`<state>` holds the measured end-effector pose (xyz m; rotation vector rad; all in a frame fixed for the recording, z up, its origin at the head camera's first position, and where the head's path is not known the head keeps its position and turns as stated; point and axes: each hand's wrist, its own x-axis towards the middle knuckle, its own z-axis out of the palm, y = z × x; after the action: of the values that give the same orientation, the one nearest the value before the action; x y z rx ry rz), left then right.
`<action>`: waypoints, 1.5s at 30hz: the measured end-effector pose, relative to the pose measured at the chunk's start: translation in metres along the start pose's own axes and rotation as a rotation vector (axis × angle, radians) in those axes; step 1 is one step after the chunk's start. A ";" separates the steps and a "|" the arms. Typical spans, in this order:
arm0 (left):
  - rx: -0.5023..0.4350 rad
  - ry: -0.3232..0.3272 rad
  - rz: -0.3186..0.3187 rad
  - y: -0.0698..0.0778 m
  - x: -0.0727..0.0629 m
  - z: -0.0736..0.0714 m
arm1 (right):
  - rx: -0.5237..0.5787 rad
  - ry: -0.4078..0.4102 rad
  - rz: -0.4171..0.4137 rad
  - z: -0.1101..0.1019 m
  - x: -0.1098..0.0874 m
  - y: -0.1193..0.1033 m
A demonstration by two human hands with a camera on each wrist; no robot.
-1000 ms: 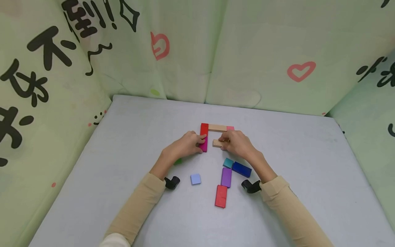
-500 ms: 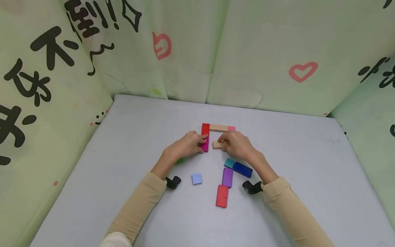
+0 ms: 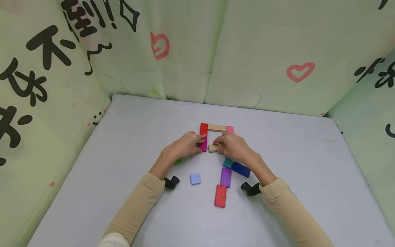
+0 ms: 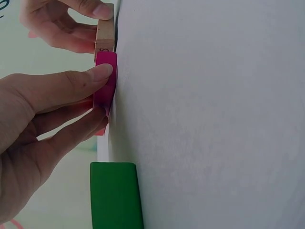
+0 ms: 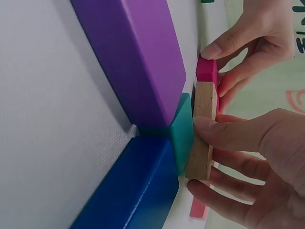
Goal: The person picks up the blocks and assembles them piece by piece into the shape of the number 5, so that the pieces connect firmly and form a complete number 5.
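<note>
With thumb and fingers, my left hand (image 3: 185, 144) holds a magenta block (image 4: 106, 90) on the table, in line with a red block (image 3: 203, 128) behind it. My right hand (image 3: 236, 147) pinches a plain wooden block (image 5: 205, 100) between thumb and fingers. In the head view that block's left end lies close beside the magenta block's near end; my right fingers cover its other end. Farther back, a long wooden block (image 3: 217, 128) runs from the red block to a pink block (image 3: 229, 129), which my right hand partly hides.
Nearer me are a teal block (image 3: 227, 162), a dark blue block (image 3: 241, 169), a purple block (image 3: 226, 177) and another red block (image 3: 220, 196). A light blue block (image 3: 195, 178) lies apart. A green block (image 4: 116, 195) sits by my left wrist. Printed curtains surround the table (image 3: 293, 154).
My right hand has moved the wooden block left and slightly towards me, up to the magenta block's near end. My left hand has stayed on the magenta block.
</note>
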<state>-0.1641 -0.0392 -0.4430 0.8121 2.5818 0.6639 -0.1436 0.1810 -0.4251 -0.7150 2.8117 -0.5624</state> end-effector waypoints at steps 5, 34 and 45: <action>0.006 -0.001 -0.007 0.000 -0.001 -0.001 | 0.012 0.004 -0.009 0.001 0.001 -0.003; 0.003 0.021 0.015 0.001 -0.001 0.001 | -0.004 0.031 -0.014 0.010 0.002 -0.001; -0.007 0.024 0.020 0.000 -0.003 0.002 | 0.010 0.026 -0.001 0.011 0.002 -0.001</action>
<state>-0.1611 -0.0401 -0.4437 0.8339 2.5946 0.6929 -0.1418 0.1759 -0.4350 -0.7128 2.8302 -0.5904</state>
